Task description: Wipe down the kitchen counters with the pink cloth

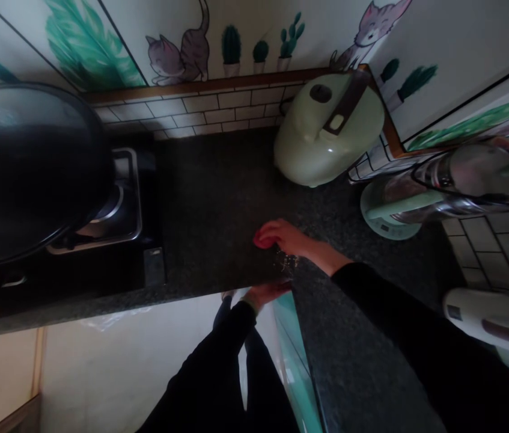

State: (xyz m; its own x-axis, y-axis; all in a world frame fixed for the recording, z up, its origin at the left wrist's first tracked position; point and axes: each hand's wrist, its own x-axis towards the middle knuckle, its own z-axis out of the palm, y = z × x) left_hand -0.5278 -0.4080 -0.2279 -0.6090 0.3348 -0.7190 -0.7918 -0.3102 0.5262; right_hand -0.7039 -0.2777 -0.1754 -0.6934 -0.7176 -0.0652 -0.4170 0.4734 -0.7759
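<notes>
Here's the right hand, just right of centre in the frame, and its fingers are curled down over a small red pad, cloth or sponge, too small to say which. The pad sits flat on the dark speckled surface, and just below it, close to the corner edge, there's a scatter of pale crumbs! Under them comes the left hand, reaching in from bottom centre, right up at the edge; its fingers point right, but how far they're spread, or whether they hold anything, I cannot tell. Up above, a pale green cooker stands against the tiled wall, with a glass kettle on its green base at right. Over on the far left, a big dark wok fills the upper corner above the hob.
</notes>
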